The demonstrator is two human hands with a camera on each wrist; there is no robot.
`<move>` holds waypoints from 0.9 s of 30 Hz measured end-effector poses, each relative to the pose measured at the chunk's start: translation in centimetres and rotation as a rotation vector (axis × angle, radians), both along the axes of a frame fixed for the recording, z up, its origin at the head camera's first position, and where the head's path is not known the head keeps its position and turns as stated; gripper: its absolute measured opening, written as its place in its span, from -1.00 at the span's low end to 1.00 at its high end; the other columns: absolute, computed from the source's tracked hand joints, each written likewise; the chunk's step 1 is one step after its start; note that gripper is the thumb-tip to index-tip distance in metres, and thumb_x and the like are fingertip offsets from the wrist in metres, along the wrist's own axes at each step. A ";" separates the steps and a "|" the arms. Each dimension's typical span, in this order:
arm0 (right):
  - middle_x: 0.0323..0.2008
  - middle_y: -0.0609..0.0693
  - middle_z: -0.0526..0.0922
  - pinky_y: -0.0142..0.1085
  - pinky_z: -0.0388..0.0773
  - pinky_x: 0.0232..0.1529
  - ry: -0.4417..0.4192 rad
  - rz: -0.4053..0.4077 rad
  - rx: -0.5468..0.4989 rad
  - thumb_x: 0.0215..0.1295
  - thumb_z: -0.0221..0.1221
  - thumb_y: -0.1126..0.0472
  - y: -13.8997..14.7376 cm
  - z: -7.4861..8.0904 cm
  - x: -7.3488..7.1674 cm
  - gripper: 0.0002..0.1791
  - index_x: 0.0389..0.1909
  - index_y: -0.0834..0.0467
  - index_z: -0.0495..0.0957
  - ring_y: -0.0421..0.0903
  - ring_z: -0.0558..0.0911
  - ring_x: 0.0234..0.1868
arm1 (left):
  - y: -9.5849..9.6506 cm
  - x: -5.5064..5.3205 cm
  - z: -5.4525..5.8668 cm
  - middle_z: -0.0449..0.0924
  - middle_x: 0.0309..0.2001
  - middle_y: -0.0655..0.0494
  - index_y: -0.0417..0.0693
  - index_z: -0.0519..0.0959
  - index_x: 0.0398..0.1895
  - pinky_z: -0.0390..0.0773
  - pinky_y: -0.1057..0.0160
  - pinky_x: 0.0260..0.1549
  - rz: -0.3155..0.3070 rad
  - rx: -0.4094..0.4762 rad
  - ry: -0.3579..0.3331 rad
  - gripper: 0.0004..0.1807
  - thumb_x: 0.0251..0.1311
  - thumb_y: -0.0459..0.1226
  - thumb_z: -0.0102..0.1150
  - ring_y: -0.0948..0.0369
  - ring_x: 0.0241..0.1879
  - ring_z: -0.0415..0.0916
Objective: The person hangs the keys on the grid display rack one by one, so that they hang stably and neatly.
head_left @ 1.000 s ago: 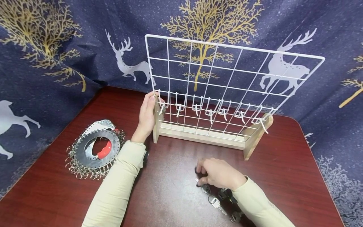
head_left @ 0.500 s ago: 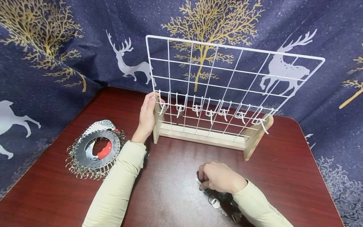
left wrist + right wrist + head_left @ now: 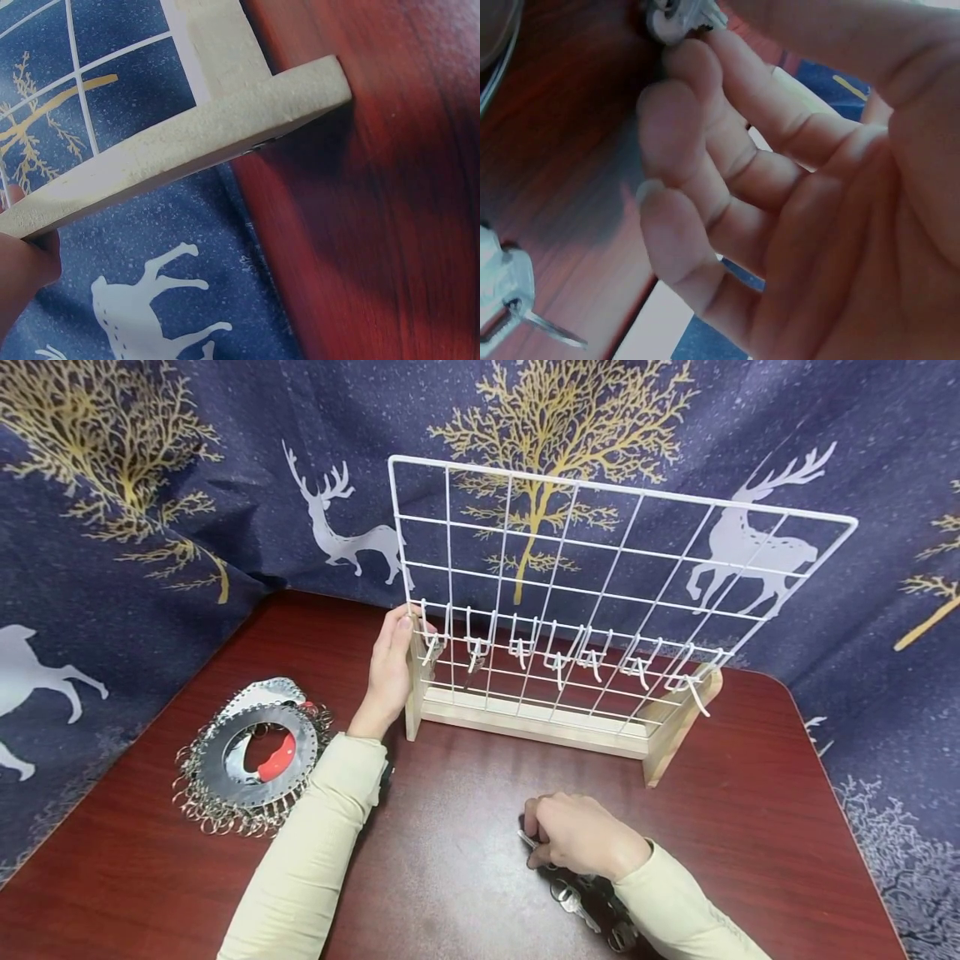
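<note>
A white wire grid rack (image 3: 622,547) with wooden ends stands on the table, a row of white hooks along its lower part. My left hand (image 3: 386,672) grips its left wooden side panel (image 3: 172,146), fingers behind and thumb in front. Small metal keys (image 3: 476,658) hang at the two leftmost hooks. In front of the rack, my right hand (image 3: 588,835) pinches a silver key (image 3: 676,21) between thumb and index finger, low over the table. Beneath that wrist lie several loose keys on rings (image 3: 572,902), partly hidden by hand and sleeve.
At the left of the dark red table (image 3: 442,860) lie round metal plates (image 3: 303,760) edged with many small rings, with a red piece (image 3: 277,758) showing through the middle. A dark blue curtain (image 3: 247,468) with deer and trees hangs close behind the table.
My right hand has drawn back slightly toward the loose keys, and the pinched key now shows at its fingertips. The left hand keeps its grip on the rack.
</note>
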State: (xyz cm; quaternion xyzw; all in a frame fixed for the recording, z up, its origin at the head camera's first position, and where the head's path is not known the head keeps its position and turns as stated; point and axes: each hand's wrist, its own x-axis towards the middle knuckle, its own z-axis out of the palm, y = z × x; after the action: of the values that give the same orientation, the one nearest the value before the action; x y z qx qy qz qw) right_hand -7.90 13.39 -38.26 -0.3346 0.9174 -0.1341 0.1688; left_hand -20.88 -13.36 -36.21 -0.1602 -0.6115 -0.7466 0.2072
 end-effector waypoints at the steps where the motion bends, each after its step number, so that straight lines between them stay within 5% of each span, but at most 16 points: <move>1: -0.56 -0.30 0.41 -0.28 0.43 -0.44 0.009 0.000 0.004 -0.09 0.47 -0.06 0.1 0.0 0.0 -0.66 -0.43 -0.04 0.52 -0.34 0.41 -0.51 | 0.0 0.0 0.0 0.50 -0.26 -0.04 -0.15 0.42 -0.01 0.49 0.26 -0.54 0.000 -0.004 -0.002 -0.72 0.52 -0.23 -0.30 0.22 -0.39 0.53; 13: -0.62 -0.35 0.38 -0.27 0.44 -0.43 0.002 -0.017 0.002 -0.15 0.49 0.03 0.5 -0.1 0.3 -0.65 -0.42 -0.06 0.50 -0.35 0.42 -0.51 | 0.1 0.1 0.1 0.51 -0.27 0.06 -0.32 0.35 0.00 0.47 0.30 -0.50 -0.025 0.022 -0.007 -0.70 0.53 -0.26 -0.32 0.25 -0.39 0.50; 21: -0.62 -0.33 0.40 -0.26 0.45 -0.45 -0.005 -0.019 -0.014 -0.10 0.48 0.06 0.6 -0.1 0.4 -0.68 -0.40 -0.02 0.53 -0.36 0.43 -0.52 | 0.1 0.1 0.3 0.45 -0.23 -0.25 -0.18 0.40 -0.03 0.47 0.30 -0.53 -0.014 0.015 -0.013 -0.73 0.53 -0.24 -0.32 0.23 -0.39 0.50; 27: -0.61 -0.34 0.43 -0.24 0.47 -0.43 -0.019 -0.028 -0.013 -0.10 0.48 0.07 0.6 0.0 0.4 -0.70 -0.40 -0.01 0.55 -0.36 0.46 -0.50 | 0.1 0.1 0.1 0.46 -0.23 -0.22 -0.21 0.39 -0.02 0.47 0.31 -0.52 -0.016 0.015 -0.016 -0.72 0.54 -0.24 -0.33 0.23 -0.39 0.50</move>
State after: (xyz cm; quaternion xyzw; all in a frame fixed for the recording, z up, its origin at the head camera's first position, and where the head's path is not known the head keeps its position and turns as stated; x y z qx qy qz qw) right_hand -7.46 13.96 -38.25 -0.3217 0.9193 -0.1456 0.1736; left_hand -20.78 -13.29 -36.06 -0.1574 -0.6061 -0.7542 0.1974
